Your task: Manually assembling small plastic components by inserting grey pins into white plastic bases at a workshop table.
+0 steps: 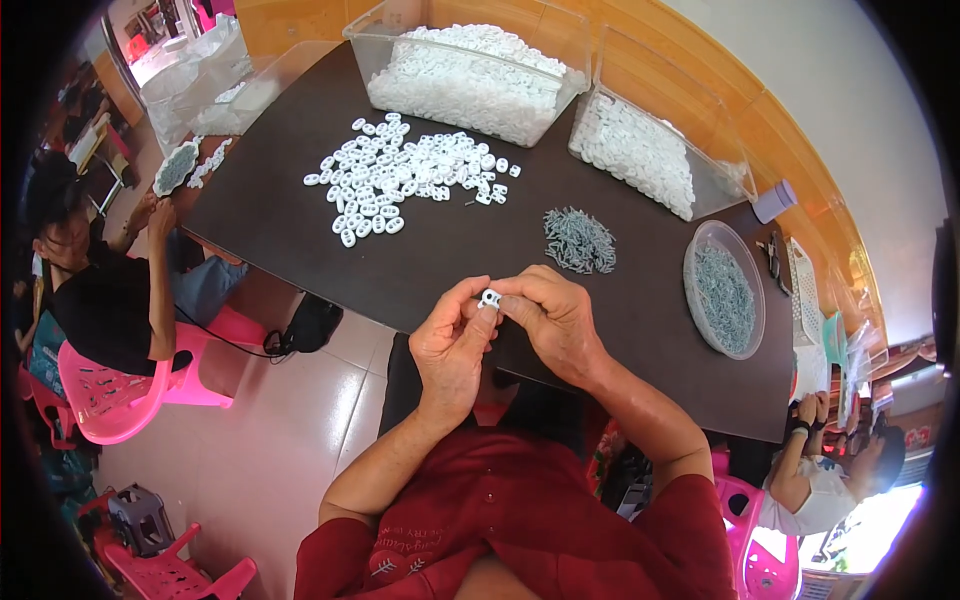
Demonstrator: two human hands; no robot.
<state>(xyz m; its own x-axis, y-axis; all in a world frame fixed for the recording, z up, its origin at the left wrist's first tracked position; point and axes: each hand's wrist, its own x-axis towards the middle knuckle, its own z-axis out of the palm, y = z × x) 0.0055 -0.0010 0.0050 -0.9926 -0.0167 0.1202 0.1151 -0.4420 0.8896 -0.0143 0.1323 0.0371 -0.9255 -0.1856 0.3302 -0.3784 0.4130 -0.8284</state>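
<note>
Small white piece (489,298) found gripped between the fingers (482,321) of the left hand (447,350) and right hand (557,322), at their tips, near the front edge of the dark tabletop (290,225).

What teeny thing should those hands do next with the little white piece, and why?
Maybe keep the left hand pinching the white piece steady while the right hand gently presses at it. The piece is tiny, and both hands' fingertips already meet there. I can't tell whether a screw is in it.
</note>
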